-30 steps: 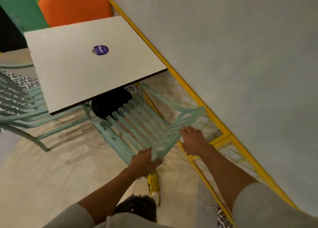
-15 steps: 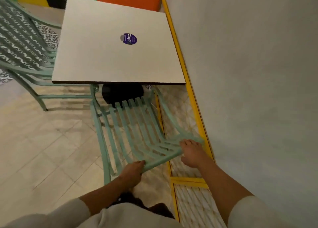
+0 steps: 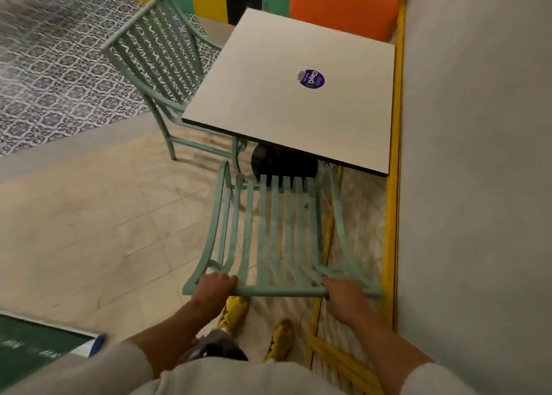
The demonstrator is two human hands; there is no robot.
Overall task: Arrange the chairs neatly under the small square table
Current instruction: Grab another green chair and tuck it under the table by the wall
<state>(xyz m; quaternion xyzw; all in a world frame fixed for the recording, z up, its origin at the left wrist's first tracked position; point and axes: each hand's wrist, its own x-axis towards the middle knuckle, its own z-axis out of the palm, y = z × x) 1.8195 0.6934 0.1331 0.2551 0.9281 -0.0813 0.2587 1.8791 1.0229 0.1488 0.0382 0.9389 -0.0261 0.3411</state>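
In the head view, a green slatted chair (image 3: 277, 233) is seen from behind and above, standing on the floor (image 3: 89, 221) at the near edge of the tabletop (image 3: 298, 96). Its top rail is gripped at both ends: the left hand (image 3: 213, 287) is closed over the rail near the left corner, and the right hand (image 3: 343, 297) is closed over it near the right corner, the fingers of each wrapped around the bar. The rail runs left to right across the view, roughly parallel to the near tabletop edge. From the fingers the seat extends straight ahead, and its front reaches about to that edge, close to the dark pedestal (image 3: 283, 161); how far it is tucked under cannot be told.

The coming move is judged to be a straight push forward, both hands being equally placed on the rail. The chair sits just beside the yellow strip (image 3: 391, 215) along the wall (image 3: 478, 156), so drift rightward is to be avoided.

A second chair (image 3: 161, 57) stands at the left edge of the tabletop, seat partly under it.
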